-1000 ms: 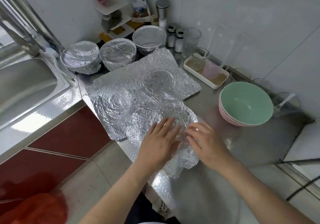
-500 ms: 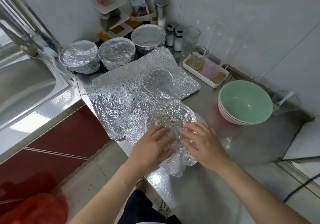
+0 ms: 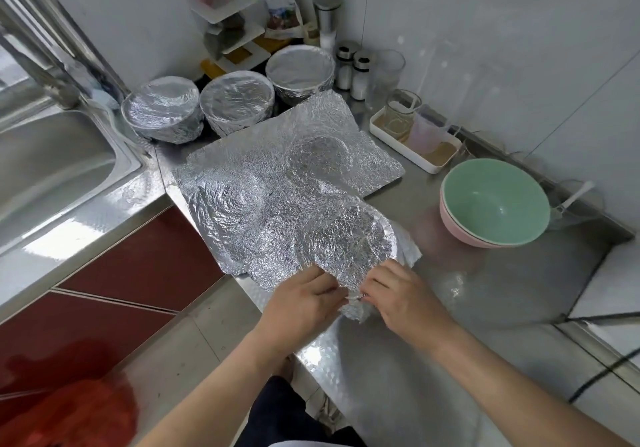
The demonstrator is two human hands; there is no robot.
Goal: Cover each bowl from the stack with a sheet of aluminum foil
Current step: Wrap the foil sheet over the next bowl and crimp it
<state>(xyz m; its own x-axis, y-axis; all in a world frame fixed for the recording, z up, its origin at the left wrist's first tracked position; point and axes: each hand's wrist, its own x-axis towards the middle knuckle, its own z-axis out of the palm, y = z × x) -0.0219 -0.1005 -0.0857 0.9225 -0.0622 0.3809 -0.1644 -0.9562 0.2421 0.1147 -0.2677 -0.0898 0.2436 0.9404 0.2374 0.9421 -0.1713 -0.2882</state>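
Left hand (image 3: 304,304) and right hand (image 3: 398,294) each pinch the near edge of the foil sheet (image 3: 343,238); best lift evenly, avoiding tears.

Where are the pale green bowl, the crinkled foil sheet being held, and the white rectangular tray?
Pale green bowl (image 3: 495,204): head view, inner wall.
Crinkled foil sheet (image 3: 346,238): head view, domed middle.
White rectangular tray (image 3: 398,146): head view, near rim.
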